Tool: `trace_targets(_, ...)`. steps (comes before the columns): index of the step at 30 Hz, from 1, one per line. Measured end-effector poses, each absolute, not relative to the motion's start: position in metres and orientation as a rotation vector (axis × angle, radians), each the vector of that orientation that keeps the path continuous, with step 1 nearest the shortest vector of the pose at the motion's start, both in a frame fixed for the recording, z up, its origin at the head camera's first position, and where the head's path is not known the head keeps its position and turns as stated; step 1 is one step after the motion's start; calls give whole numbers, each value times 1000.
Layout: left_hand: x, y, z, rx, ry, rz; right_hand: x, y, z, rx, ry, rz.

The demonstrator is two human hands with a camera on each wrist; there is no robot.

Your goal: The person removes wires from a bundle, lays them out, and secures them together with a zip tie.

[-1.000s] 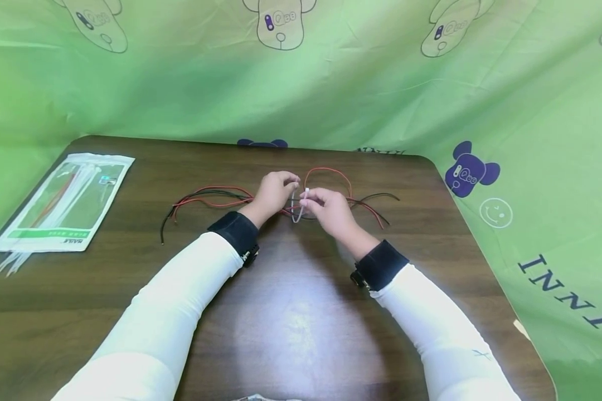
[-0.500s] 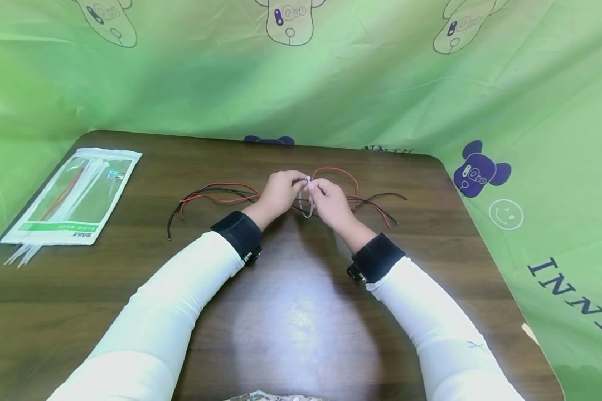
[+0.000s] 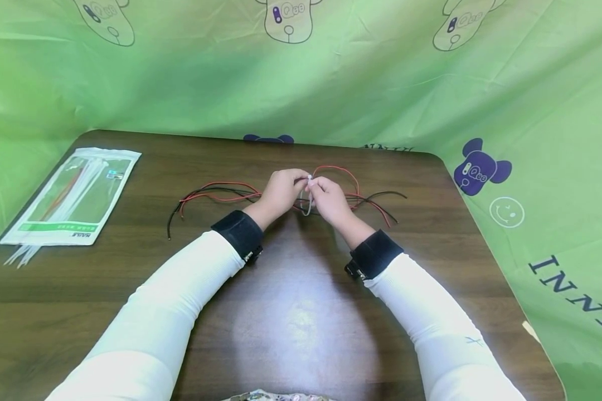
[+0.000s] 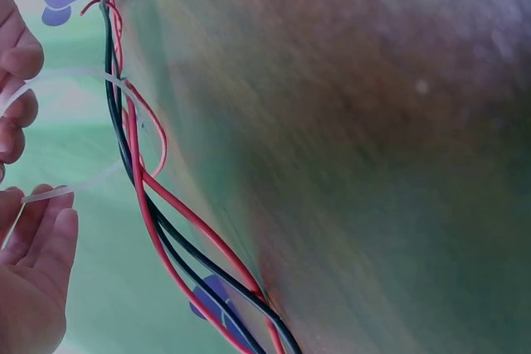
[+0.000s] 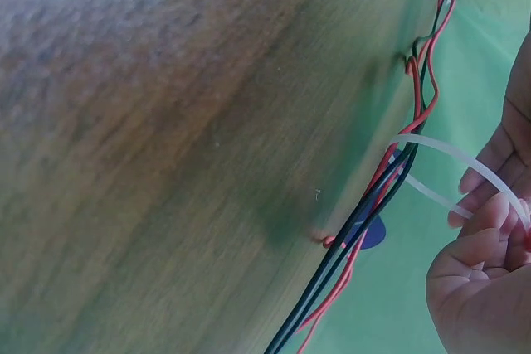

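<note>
A white cable tie (image 5: 452, 152) is bent into a loop around a bundle of red and black wires (image 4: 137, 155). Its two ends come together between the hands, above the wires. The left hand (image 3: 281, 190) pinches one end with thumb and fingers, and the right hand (image 3: 331, 203) pinches the other close beside it. Fingertips of both hands nearly meet at the tie's head, which the fingers partly hide. In the head view, the loop hangs below the fingertips, wide and loose about the wires.
At the far left of the brown wooden table (image 3: 205, 345) lies a clear and white bag (image 3: 70, 225) of cable ties, several tails (image 3: 24, 255) poking out of its lower end. Loose wire ends spread to both sides. A green printed cloth (image 3: 205, 83) hangs behind and at the right.
The hands came together, bringing the tie's two ends from apart to meeting at the fingertips. In the last half second they have barely moved. The head view shifted slightly.
</note>
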State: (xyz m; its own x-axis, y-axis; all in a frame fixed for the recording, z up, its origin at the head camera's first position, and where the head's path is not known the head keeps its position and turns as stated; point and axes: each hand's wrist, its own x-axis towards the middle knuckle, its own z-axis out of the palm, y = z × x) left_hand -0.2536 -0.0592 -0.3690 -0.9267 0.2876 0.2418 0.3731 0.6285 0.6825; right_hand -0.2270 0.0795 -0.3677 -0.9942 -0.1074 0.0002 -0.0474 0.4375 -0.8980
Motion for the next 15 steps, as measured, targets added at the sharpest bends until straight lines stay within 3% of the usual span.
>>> trace_targets(15, -253, -58, -367, -540, -2739, -1191, -231, 78, -371, -78, 2555, -1674)
